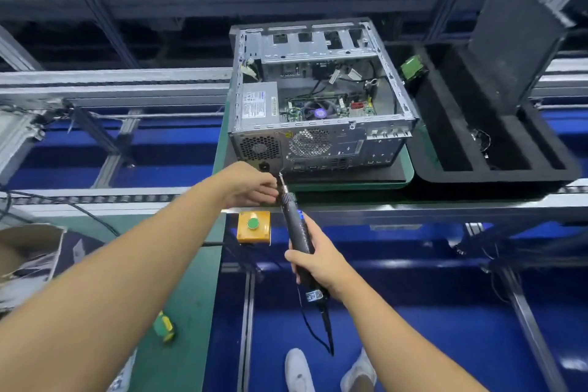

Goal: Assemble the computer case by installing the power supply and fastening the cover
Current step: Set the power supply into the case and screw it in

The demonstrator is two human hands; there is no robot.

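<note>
While the open computer case [321, 99] lay on a green pallet [409, 169] with the power supply [259, 103] in its near left corner, the right hand [321, 259] gripped an electric screwdriver [297, 232] and the left hand [254, 183] pinched its tip beside the case's rear panel.

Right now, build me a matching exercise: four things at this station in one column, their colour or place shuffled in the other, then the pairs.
1 power supply
2 electric screwdriver
3 button box
4 foam tray

A yellow, green button
B inside the computer case
C black, right of the case
D gripped by the right hand

Pairs: 1-B, 2-D, 3-A, 4-C
</note>
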